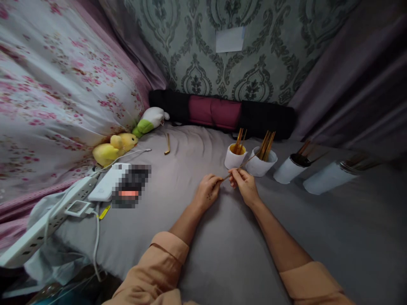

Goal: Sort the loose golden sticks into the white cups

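Observation:
A thin brown stick point(226, 177) runs between my two hands, over the grey sheet. My left hand point(208, 190) pinches its near end, fingers closed. Closed on the stick further along is my right hand point(244, 185), and the far end slants up toward the cups. Just beyond my hands stand two white-wrapped cups, one with a yellow inside point(233, 160) and a wider one point(260, 166), each with several upright sticks. To the right, a taller white container point(288, 170) and a larger one point(327, 178) appear to lean and also hold sticks.
A gold bent rod point(167, 145) lies on the sheet point(178, 178). On the left are a power strip point(47, 224), a white power bank point(103, 186), cables, a blurred-out object and plush toys point(116, 148). A black and maroon roll point(216, 112) lies along the wall.

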Tool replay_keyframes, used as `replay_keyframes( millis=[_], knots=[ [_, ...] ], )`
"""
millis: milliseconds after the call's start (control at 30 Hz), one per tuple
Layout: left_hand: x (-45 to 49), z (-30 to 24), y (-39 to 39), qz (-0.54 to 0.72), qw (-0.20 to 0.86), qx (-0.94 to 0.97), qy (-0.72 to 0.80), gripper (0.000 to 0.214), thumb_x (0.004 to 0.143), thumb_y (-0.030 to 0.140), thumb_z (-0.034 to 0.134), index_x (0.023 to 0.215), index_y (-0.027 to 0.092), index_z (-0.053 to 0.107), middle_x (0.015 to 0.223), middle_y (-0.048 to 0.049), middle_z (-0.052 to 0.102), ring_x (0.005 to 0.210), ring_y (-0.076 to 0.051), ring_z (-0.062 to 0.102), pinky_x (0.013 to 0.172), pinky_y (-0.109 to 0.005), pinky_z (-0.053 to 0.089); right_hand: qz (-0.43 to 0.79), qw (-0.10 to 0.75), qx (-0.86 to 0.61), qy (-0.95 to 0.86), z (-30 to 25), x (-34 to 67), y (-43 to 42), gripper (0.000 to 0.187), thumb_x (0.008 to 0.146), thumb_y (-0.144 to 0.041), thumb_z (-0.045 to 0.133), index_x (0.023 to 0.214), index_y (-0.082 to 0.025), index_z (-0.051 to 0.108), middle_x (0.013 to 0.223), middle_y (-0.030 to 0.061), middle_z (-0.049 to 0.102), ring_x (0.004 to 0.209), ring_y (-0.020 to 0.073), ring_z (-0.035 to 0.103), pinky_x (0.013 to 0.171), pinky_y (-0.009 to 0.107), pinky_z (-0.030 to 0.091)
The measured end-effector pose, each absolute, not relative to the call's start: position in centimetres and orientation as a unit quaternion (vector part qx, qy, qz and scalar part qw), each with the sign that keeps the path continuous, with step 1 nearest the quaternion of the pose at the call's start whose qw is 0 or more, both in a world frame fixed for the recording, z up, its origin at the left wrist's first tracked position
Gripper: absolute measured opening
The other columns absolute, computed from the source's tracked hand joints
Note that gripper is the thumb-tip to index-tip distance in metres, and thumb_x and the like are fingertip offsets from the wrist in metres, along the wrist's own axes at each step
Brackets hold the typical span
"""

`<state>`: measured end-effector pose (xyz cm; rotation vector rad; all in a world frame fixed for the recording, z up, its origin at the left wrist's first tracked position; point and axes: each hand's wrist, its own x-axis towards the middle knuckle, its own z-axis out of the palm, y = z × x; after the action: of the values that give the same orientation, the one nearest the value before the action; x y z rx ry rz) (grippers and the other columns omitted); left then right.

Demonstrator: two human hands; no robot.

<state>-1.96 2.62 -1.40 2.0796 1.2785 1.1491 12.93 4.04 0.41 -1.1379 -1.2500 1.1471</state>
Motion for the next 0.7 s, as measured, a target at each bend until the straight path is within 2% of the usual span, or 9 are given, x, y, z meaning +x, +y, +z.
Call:
replay_keyframes(
  millis=[233,367,533,700],
  knots=[
    [-1.8,-1.1,2.6,0.412,0.277,0.731,0.468,0.023,0.081,0.021,0.043,0.093,0.017,0.062,0.079,-0.0050,0.059,0.071,-0.012,0.051,0.068,-0.024,0.040,0.462,0.527,-0.483,-0.525,0.4,13.0,4.1,0.035,0.077,-0.047,0.049,0.085,-0.015,0.059,0.060,-0.0003,0.053,0.047,0.0086,0.047,0.043,0.020,0.037],
    [-1.6,-1.1,2.4,0.416,0.324,0.705,0.474,0.023,0.079,0.019,0.045,0.093,0.016,0.062,0.081,-0.0049,0.061,0.073,-0.012,0.052,0.069,-0.024,0.041,0.439,0.528,-0.489,-0.538,0.6,13.0,4.0,0.032,0.078,-0.045,0.048,0.083,-0.015,0.059,0.057,-0.0010,0.052,0.046,0.0090,0.047,0.043,0.021,0.037],
    [-1.0,-1.3,2.3,0.443,0.448,0.636,0.446,0.026,0.075,0.016,0.047,0.097,0.014,0.060,0.089,-0.0060,0.062,0.077,-0.012,0.055,0.070,-0.024,0.042,0.408,0.525,-0.504,-0.551,0.9,13.1,4.0,0.030,0.079,-0.044,0.044,0.080,-0.017,0.056,0.054,-0.0026,0.048,0.046,0.0093,0.045,0.045,0.022,0.037],
    [-0.3,-0.7,2.1,0.440,0.587,0.532,0.424,0.033,0.068,0.015,0.052,0.100,0.010,0.055,0.081,-0.0059,0.061,0.060,-0.009,0.051,0.052,-0.020,0.040,0.391,0.525,-0.506,-0.562,1.0,13.3,4.0,0.027,0.082,-0.042,0.042,0.079,-0.018,0.054,0.052,-0.0040,0.044,0.045,0.0089,0.042,0.045,0.021,0.035]
  ],
)
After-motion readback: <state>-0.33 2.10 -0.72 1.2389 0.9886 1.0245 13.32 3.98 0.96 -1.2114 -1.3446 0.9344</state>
